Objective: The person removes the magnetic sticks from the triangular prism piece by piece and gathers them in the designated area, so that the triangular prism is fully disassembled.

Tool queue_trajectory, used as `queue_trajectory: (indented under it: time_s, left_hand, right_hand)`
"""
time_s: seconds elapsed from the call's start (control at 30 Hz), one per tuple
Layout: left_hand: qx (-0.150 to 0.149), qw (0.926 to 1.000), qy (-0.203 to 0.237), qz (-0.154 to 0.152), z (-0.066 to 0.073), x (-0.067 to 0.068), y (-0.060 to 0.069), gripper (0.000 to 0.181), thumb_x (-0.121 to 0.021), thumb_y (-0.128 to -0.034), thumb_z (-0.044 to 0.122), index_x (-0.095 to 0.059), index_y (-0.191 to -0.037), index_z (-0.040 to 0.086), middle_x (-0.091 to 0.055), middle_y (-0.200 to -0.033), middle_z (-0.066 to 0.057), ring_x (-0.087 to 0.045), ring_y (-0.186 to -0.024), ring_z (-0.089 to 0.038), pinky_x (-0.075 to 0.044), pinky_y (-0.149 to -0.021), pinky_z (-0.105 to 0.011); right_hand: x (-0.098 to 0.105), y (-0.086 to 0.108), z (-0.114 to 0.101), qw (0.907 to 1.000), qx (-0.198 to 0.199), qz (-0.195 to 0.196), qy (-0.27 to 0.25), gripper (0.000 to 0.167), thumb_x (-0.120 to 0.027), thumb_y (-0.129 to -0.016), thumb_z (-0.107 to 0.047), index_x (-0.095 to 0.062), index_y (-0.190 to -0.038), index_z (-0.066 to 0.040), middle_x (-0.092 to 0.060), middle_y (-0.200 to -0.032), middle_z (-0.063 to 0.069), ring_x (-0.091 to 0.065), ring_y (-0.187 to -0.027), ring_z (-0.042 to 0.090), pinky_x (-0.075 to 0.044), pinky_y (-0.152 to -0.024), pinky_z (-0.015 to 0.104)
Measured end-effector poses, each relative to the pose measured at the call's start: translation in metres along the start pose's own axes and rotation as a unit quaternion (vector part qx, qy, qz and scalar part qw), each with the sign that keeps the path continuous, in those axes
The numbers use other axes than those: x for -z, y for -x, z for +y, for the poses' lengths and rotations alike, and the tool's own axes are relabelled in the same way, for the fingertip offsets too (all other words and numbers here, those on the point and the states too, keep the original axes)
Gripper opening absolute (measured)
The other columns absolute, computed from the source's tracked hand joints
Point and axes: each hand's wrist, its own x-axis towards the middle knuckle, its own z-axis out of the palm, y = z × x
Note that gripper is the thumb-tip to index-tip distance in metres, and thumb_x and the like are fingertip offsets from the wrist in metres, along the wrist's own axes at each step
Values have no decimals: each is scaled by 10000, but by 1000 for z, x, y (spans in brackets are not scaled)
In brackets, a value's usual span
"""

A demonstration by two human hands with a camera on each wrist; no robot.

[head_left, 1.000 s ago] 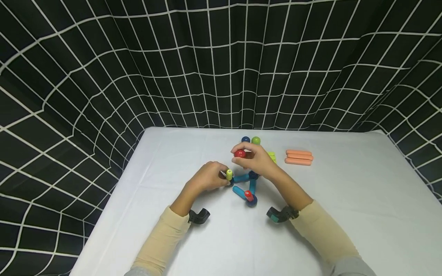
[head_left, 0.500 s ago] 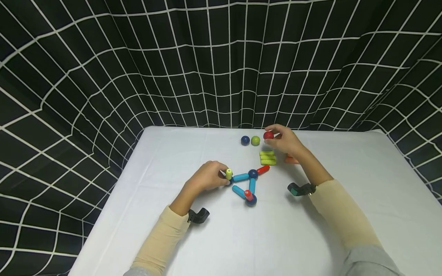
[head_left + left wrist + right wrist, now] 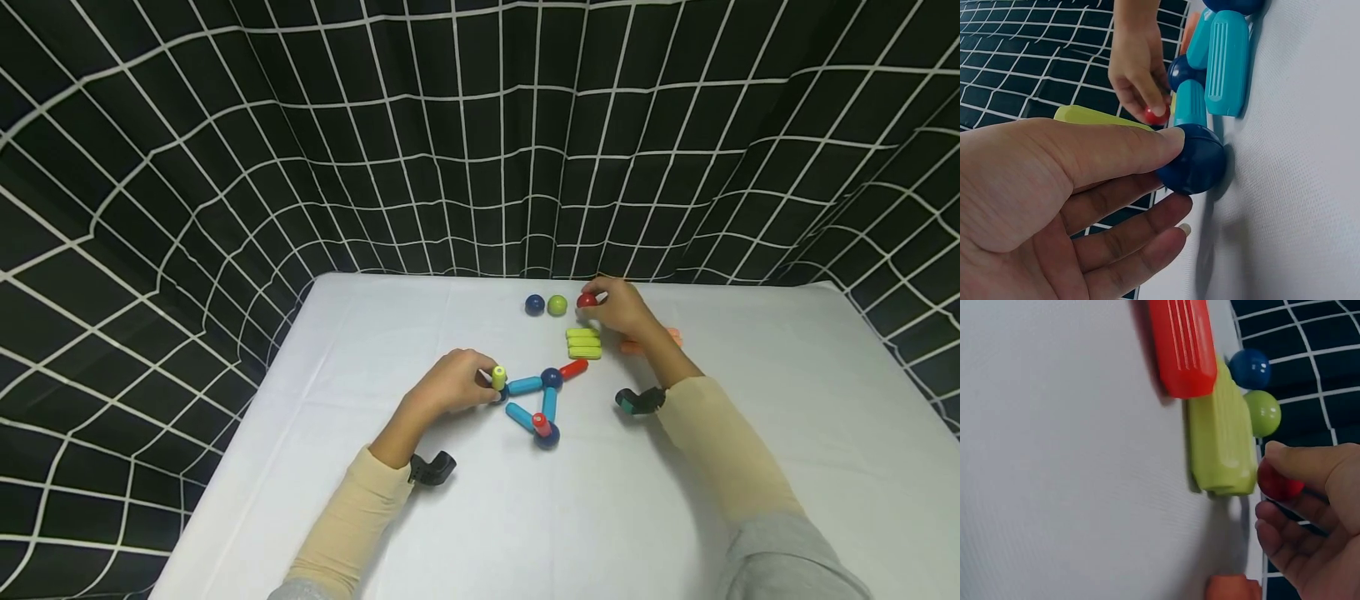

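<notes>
My left hand [image 3: 453, 383] pinches a dark blue ball [image 3: 1194, 162] at the left corner of a stick-and-ball build. From that ball rises a yellow-green rod [image 3: 498, 377]; a light blue rod [image 3: 525, 385] leads to a second blue ball [image 3: 552, 378]. Another light blue rod [image 3: 550, 405] joins it to the front blue ball [image 3: 547, 437], which bears an upright red rod [image 3: 541, 423]. A further red rod [image 3: 574, 369] points right. Near the table's back edge, my right hand [image 3: 621, 308] holds a red ball [image 3: 1277, 481] between thumb and fingers, beside a green ball [image 3: 557, 305].
A loose dark blue ball [image 3: 535, 305] lies left of the green one. Several yellow-green rods [image 3: 583, 343] lie stacked side by side in front of the balls. Orange rods [image 3: 632, 346] are partly hidden by the right arm. A black gridded curtain [image 3: 480, 167] hangs behind the white table [image 3: 375, 333].
My right hand has carried the red ball from above the build to the back row, right of the green ball, and lowered it slightly. The left hand has stayed in place.
</notes>
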Motion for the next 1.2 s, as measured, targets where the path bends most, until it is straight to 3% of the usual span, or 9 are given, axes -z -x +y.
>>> queue_trajectory:
  time_s: [0.33, 0.83, 1.03, 1.2]
  left_hand:
    - [31, 10000, 43, 24, 0, 0, 0, 127, -814, -847, 130, -764, -961, 158, -730, -966, 17, -678, -860, -96, -532, -798, -319]
    - [54, 10000, 45, 32, -1, -1, -1, 131, -815, -845, 132, -763, -962, 156, -731, -950, 16, -674, -854, -89, -529, -791, -317]
    - [47, 10000, -19, 27, -1, 0, -2, 120, -810, -852, 134, -762, -960, 156, -733, -976, 17, -684, -867, -94, -537, -795, -307]
    - [46, 10000, -45, 17, 0, 0, -2, 127, -811, -852, 135, -762, -968, 151, -731, -988, 12, -682, -868, -95, -536, -801, -306]
  right_hand:
    - [-13, -5, 1, 9999, -113, -71, -28, 435, -715, -925, -111, -573, -1319, 8, -593, -1242, 210, -560, -1123, 375, -496, -915, 469]
    - [-12, -3, -1, 9998, -41, -135, 166, 492, -704, -933, -140, -530, -1369, 8, -578, -1249, 225, -545, -1129, 380, -490, -939, 485]
    - [-10, 4, -3, 9994, 192, -64, 273, 558, -716, -924, -140, -487, -1395, 52, -557, -1279, 281, -525, -1164, 423, -435, -995, 547]
    - [-12, 25, -17, 9960, 665, 382, 458, 502, -717, -912, -105, -540, -1347, 70, -547, -1318, 280, -490, -1240, 440, -377, -1053, 575]
